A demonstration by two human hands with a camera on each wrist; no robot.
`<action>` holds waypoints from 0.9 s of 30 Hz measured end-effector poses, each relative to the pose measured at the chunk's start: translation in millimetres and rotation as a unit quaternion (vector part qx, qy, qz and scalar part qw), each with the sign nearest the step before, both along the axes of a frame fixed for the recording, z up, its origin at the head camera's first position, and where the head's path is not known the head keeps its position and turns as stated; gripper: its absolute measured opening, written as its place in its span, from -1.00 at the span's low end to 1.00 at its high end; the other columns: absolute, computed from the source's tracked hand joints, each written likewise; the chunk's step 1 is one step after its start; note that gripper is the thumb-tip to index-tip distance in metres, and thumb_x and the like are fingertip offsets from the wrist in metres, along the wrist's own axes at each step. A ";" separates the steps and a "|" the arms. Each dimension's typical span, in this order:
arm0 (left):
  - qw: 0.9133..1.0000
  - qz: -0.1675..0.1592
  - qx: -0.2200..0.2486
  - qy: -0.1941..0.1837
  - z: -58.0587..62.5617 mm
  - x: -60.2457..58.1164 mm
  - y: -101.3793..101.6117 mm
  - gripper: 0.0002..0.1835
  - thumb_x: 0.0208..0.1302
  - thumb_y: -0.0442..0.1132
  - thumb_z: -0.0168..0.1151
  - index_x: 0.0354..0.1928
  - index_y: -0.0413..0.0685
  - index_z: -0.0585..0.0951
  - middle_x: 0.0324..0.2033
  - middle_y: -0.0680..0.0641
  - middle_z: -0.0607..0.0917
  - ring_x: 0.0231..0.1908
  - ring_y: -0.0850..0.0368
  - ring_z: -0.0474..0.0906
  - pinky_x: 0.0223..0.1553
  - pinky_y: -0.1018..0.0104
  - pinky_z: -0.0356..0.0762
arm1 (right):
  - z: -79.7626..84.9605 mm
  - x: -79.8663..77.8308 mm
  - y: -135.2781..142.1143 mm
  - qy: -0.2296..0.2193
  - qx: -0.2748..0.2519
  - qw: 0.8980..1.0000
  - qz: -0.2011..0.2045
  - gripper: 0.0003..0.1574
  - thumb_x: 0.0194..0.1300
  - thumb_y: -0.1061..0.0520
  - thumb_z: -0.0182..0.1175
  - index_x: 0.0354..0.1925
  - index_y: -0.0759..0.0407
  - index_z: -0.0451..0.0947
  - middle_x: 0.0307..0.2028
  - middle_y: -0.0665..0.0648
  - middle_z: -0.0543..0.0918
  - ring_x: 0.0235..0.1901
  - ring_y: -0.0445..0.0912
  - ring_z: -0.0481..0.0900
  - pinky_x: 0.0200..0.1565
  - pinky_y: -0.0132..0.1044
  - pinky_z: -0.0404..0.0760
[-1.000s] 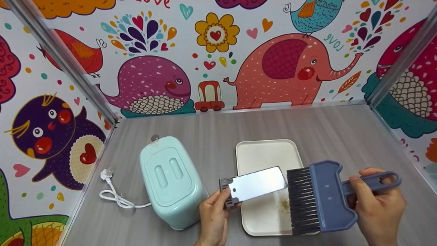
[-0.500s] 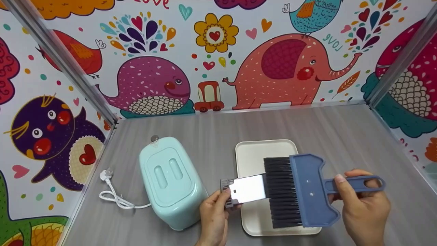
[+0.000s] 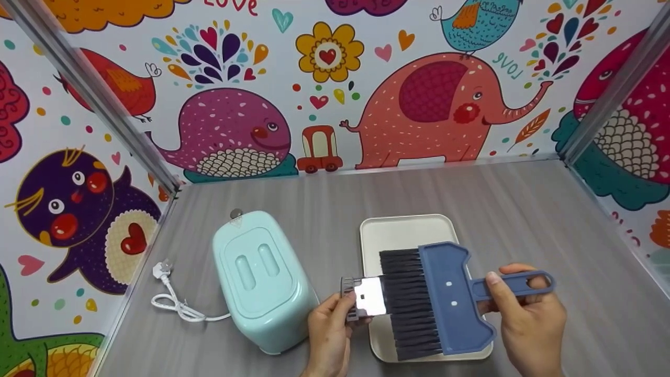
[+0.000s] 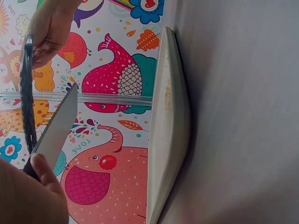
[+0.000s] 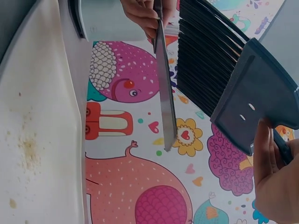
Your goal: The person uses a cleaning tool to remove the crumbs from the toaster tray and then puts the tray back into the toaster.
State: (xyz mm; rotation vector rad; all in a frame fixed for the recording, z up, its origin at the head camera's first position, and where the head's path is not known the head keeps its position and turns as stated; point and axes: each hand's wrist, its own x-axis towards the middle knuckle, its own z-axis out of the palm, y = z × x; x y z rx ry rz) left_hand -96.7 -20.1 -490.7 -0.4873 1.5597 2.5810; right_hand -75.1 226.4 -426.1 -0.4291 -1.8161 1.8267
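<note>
My left hand [image 3: 331,327] pinches the grey slotted end of a shiny metal crumb tray [image 3: 370,297], held up over a cream serving tray [image 3: 405,230]. In my right hand [image 3: 533,325] is the handle of a blue hand brush [image 3: 454,301] with wide black bristles [image 5: 203,56]. Those bristles cover the far part of the crumb tray in the head view. The right wrist view has them right alongside its flat face. Brown crumbs [image 5: 29,151] lie scattered on the serving tray below; in the head view the brush hides them.
To the left of the serving tray stands a mint-green toaster [image 3: 261,288], close by the left hand. Its white cord and plug [image 3: 180,306] lie on the grey table. Patterned wall panels [image 3: 324,104] close in the back and sides.
The right hand has swept the brush leftward, and its bristles now cover most of the crumb tray. My left hand holds the crumb tray in nearly the same place.
</note>
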 end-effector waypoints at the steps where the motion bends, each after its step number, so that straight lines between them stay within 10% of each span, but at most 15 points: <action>1: 1.000 -0.003 -0.002 -0.001 0.3 0.0 -0.3 -0.79 0.47 -0.39 0.16 -0.14 -0.48 0.69 -0.28 -0.18 0.74 -0.36 0.10 0.67 -0.29 0.28 0.71 | -0.9 -0.1 -1.8 0.001 -0.004 1.000 0.002 -0.83 0.36 0.47 0.29 -0.12 0.37 0.54 -0.51 0.24 0.70 -0.72 -0.08 0.63 -0.55 -0.38 0.68; 27: 0.999 -0.039 -0.001 0.001 -0.9 1.0 -0.5 -0.75 0.46 -0.37 0.18 -0.04 -0.48 0.69 -0.27 -0.19 0.76 -0.32 0.08 0.70 -0.31 0.30 0.71 | -15.6 -0.6 -14.5 0.011 0.007 0.999 0.046 -0.74 0.34 0.52 0.28 -0.07 0.30 0.54 -0.48 0.21 0.71 -0.70 -0.06 0.66 -0.56 -0.33 0.70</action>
